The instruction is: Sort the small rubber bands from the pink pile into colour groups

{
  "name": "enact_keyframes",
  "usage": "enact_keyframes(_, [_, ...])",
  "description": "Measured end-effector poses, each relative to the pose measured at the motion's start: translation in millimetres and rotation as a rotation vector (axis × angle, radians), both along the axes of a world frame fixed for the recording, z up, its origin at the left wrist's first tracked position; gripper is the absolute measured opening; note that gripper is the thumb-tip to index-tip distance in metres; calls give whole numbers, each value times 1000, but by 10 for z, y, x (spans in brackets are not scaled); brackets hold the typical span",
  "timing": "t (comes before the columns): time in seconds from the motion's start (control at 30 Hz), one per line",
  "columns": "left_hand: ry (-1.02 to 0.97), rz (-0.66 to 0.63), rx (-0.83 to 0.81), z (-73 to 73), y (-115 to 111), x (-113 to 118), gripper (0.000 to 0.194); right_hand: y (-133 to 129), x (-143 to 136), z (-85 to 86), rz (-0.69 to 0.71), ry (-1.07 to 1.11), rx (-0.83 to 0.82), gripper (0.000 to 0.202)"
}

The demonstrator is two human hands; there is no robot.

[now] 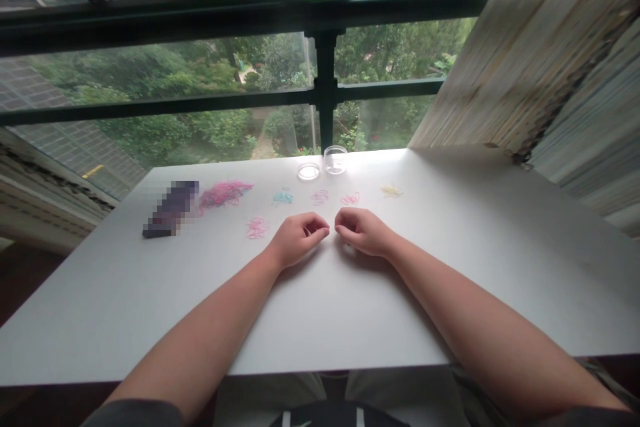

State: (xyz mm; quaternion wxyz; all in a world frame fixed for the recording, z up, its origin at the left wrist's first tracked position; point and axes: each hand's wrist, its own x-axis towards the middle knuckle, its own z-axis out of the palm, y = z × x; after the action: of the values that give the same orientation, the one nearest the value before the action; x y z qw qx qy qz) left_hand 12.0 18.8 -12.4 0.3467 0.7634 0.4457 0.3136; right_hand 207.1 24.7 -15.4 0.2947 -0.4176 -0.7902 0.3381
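My left hand rests on the white table, its thumb and fingers pinched together. Facing it, with a narrow gap between the fingertips, my right hand is closed the same way. Anything held in either pinch is too small to make out. Beyond the hands lie little piles of thin bands: teal, lilac, pink and pale yellow. Another pink pile sits left of my left hand. Farther left spreads a bigger mixed pink and purple heap.
A clear round container stands at the table's back edge, beside a clear round lid. At the far left lies a dark, pixelated object. Behind the table are a green-framed window and, at right, a striped curtain.
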Motion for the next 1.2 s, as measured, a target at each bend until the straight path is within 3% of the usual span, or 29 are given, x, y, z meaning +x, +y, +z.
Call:
enact_keyframes(0.47, [32,-46,8,-6,-8,-7,16,-6,-27,35,-14,-17,-11,6])
enact_keyframes(0.8, [41,-73,-2,-12,-4,-14,16,-10,24,22,83,-15,-10,8])
enact_keyframes(1.2, [49,-71,6,-1,-8,-24,15,-19,10,32,74,-13,16,2])
